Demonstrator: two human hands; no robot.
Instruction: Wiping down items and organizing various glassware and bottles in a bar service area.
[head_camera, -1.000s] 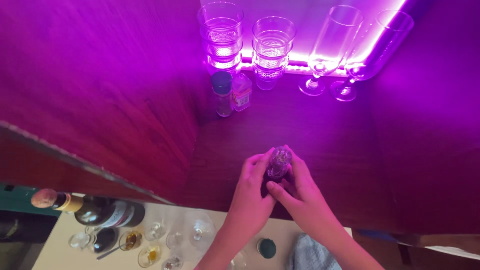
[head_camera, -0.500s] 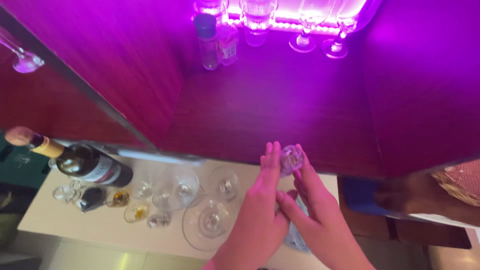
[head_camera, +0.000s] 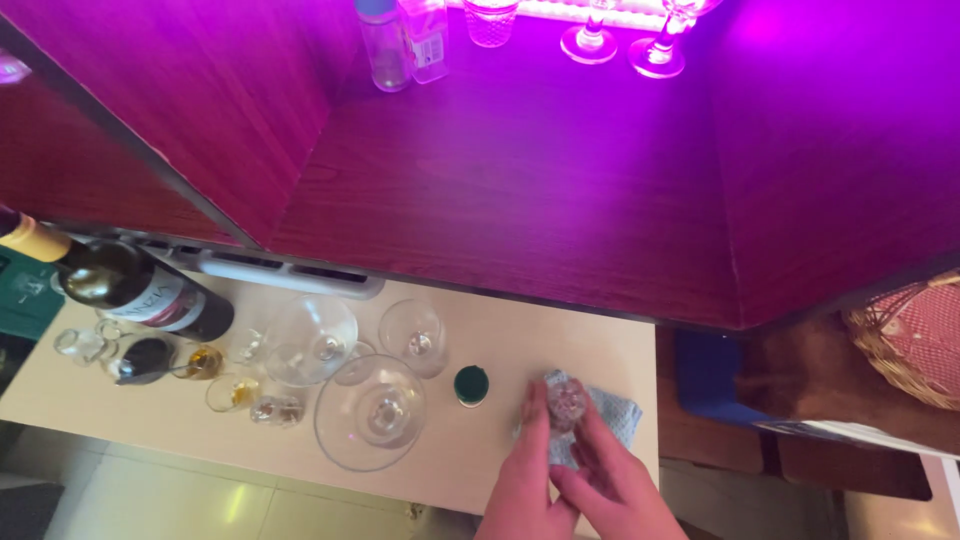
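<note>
Down on the pale beige counter (head_camera: 500, 345), beneath a dark wood shelf (head_camera: 560, 190) washed in magenta light, both hands work at the near edge. The left hand (head_camera: 525, 485) and right hand (head_camera: 610, 485) close together around one small cut-glass tumbler (head_camera: 566, 402), faceted and sparkling, fingers wrapped on its sides. Under and just right of the grip lies a crumpled light-blue cloth (head_camera: 618, 412), soft and waffled. Just left of the grip sits one round green lid (head_camera: 471, 384). Further left, three clear stemmed glasses, smooth and round-bowled: the widest one (head_camera: 370, 412) nearest, a middle one (head_camera: 413, 338) behind it, a third (head_camera: 310, 342) beyond. Well left of the hands, a dark wine bottle (head_camera: 130, 285) lies tilted among several small glass vessels (head_camera: 235, 392), too blurred to count. Up on the shelf, far above the grip, two small clear bottles (head_camera: 405, 40) and stemmed glasses (head_camera: 620, 35) glow. A woven basket (head_camera: 910, 340) sits off right.
</note>
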